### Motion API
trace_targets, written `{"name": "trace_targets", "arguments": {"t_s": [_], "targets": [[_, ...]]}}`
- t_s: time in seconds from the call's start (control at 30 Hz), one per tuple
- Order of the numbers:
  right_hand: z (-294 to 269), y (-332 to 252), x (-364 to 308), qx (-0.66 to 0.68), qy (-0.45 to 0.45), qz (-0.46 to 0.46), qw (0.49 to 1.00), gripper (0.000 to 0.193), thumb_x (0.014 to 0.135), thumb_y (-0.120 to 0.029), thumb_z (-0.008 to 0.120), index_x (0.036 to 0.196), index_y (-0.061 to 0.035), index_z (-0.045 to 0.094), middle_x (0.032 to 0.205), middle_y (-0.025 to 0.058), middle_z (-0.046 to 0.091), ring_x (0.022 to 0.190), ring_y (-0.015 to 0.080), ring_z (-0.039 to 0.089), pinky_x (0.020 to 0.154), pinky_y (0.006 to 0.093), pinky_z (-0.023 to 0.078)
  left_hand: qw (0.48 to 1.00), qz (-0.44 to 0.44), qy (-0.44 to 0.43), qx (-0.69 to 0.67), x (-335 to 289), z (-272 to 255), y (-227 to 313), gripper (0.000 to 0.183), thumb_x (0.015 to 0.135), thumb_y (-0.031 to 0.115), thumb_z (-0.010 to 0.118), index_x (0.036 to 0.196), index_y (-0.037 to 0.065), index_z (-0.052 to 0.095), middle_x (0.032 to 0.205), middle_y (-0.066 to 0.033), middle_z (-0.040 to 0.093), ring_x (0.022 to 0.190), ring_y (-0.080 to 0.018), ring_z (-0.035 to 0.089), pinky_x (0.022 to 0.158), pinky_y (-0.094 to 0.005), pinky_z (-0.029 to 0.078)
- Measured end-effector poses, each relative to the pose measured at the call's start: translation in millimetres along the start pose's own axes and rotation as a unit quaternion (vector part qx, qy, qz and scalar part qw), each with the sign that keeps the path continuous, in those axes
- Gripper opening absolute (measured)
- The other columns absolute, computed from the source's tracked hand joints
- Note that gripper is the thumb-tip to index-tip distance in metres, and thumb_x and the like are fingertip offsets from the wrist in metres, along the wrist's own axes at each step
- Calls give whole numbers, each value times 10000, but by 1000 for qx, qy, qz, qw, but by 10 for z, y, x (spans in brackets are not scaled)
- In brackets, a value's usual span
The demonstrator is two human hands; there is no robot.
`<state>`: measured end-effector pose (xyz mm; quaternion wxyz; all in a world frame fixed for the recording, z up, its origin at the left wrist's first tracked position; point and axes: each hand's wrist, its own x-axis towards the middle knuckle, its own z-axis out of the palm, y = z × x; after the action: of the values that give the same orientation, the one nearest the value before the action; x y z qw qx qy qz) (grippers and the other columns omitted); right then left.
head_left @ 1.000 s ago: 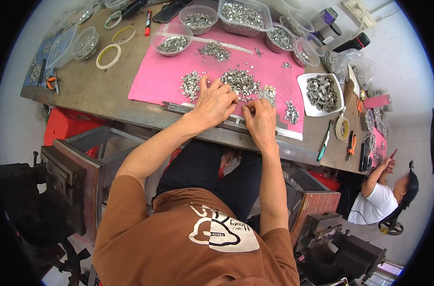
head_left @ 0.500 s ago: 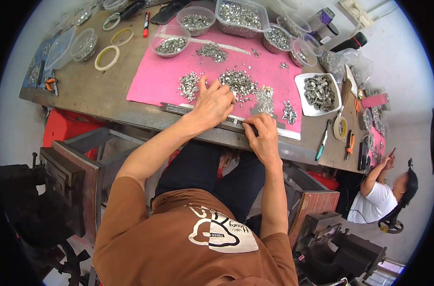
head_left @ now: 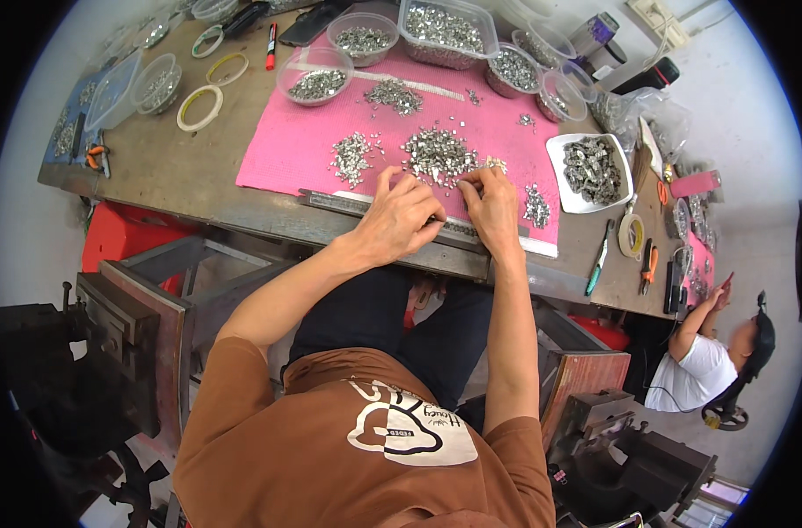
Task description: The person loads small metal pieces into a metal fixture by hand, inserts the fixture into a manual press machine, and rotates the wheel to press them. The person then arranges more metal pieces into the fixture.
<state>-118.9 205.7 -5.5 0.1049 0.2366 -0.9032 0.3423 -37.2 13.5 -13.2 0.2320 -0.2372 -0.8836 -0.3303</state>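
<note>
A long, narrow dark metal rail [head_left: 326, 201] lies along the near edge of a pink mat [head_left: 278, 150], with small metal pieces seated in it. My left hand [head_left: 399, 218] bends over the rail, thumb and fingertips closed together at it; whatever they pinch is too small to make out. Beyond the rail, my right hand [head_left: 492, 207] has its fingers pinched at the near right side of a heap of small silvery metal pieces [head_left: 440, 157]. Its fingertips partly cover a paler heap. Smaller heaps [head_left: 351, 158] lie left and right of my hands.
Clear tubs of metal pieces [head_left: 445, 33] stand along the back. A white dish [head_left: 587, 207] of darker pieces sits at right, near a tape roll [head_left: 630, 236], a toothbrush [head_left: 600, 258] and orange-handled pliers [head_left: 650, 266]. Another person [head_left: 695, 374] sits far right.
My right hand has left the rail and moved away from me to the heaps. My left hand has shifted slightly right and nearer me along the rail.
</note>
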Motion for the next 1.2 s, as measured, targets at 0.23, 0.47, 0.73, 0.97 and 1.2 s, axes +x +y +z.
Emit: {"name": "trace_targets", "arguments": {"t_s": [0.23, 0.47, 0.73, 0.97, 1.2], "targets": [[-60, -48, -117, -78, 36, -72, 994, 78, 866, -88, 718, 906, -34, 679, 866, 101, 632, 839, 307, 621, 775, 418, 415, 1000, 3, -7, 0, -17, -19, -1, 148, 824, 175, 770, 932, 101, 702, 893, -22, 629, 964, -225, 578, 1084, -534, 316], [-165, -15, -123, -62, 1, -77, 995, 84, 866, -97, 726, 926, -50, 691, 860, 92, 633, 824, 289, 619, 765, 405, 412, 1000, -11, 10, -7, -34, 28, 60, 133, 876, 210, 743, 954, 109, 706, 899, -25, 621, 952, -231, 574, 1064, -532, 319], [-112, 47, -180, 1, 25, -19, 1000, 85, 867, -108, 743, 928, -63, 703, 842, 73, 637, 785, 265, 612, 752, 396, 394, 998, -44, 34, 25, -36, 106, 118, 144, 889, 237, 738, 968, 121, 708, 907, -21, 629, 940, -226, 577, 1071, -560, 306], [-17, -29, -140, -55, 33, -21, 998, 139, 846, -146, 779, 910, -56, 695, 842, 69, 641, 777, 257, 609, 738, 393, 383, 995, -33, 24, 86, 282, 39, -241, 107, 877, 197, 733, 968, 142, 747, 906, -25, 631, 989, -232, 573, 1071, -584, 286], [-26, -35, -134, -36, 26, -8, 999, 126, 848, -113, 765, 886, -43, 667, 850, 86, 642, 788, 270, 610, 748, 401, 386, 993, -37, -33, 107, 391, 22, -302, 95, 842, 214, 754, 908, 147, 762, 910, -33, 635, 1023, -245, 575, 1067, -596, 293]]}}
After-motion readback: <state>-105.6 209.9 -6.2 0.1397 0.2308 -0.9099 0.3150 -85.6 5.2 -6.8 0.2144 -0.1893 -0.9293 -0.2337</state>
